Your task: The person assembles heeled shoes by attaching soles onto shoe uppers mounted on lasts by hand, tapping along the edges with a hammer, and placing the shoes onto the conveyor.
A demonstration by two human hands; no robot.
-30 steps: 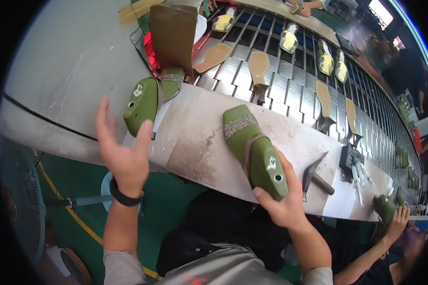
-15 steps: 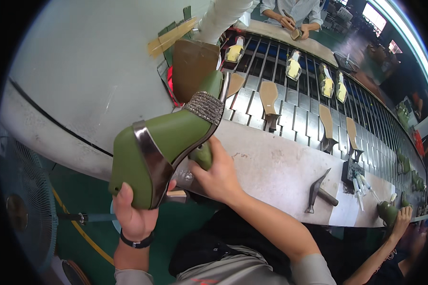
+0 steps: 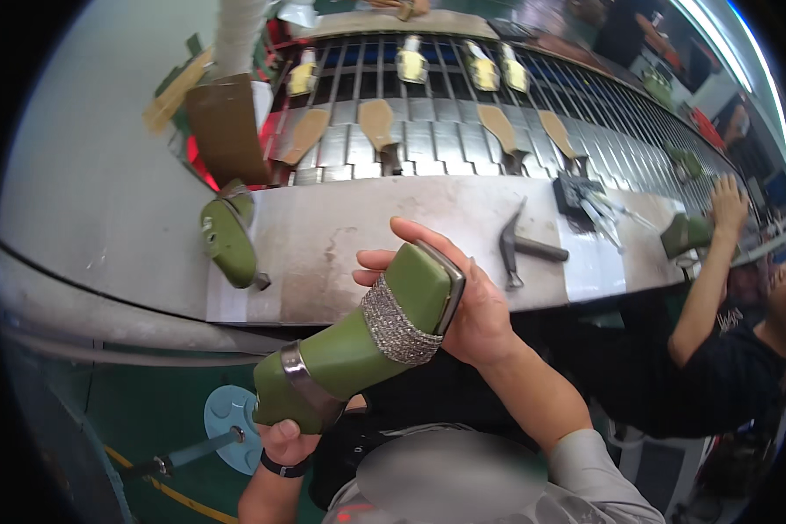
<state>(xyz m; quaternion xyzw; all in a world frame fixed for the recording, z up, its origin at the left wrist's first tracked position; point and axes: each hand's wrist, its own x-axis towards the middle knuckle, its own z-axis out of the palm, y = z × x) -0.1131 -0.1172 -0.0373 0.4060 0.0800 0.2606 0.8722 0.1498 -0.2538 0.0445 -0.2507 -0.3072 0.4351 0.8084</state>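
A green shoe last [image 3: 341,375] with a sandal upper on it is held between my hands, tilted, its square toe up and to the right. A glittery braided band [image 3: 397,323] crosses it near the toe, and a shiny dark strap [image 3: 310,380] wraps it near the ankle end. My left hand [image 3: 286,443] grips the ankle end from below, the thumb on top. Around the toe end lies my right hand [image 3: 480,314], its palm along the sole edge and its fingertips showing beyond. A second green last [image 3: 230,240] lies on the bench's left end.
On the bench [image 3: 314,262] are a hammer [image 3: 524,249] and a black box [image 3: 576,194] beside white brush-like tools. Beyond, tan heeled soles [image 3: 377,124] and yellow-lined uppers [image 3: 410,63] sit on a slatted conveyor [image 3: 445,144]. A co-worker's hand [image 3: 727,205] is near another green last at right.
The view has swung right. The held last has turned so its toe points right, and my right hand has moved from beneath it to around its toe. The second last now shows on the bench.
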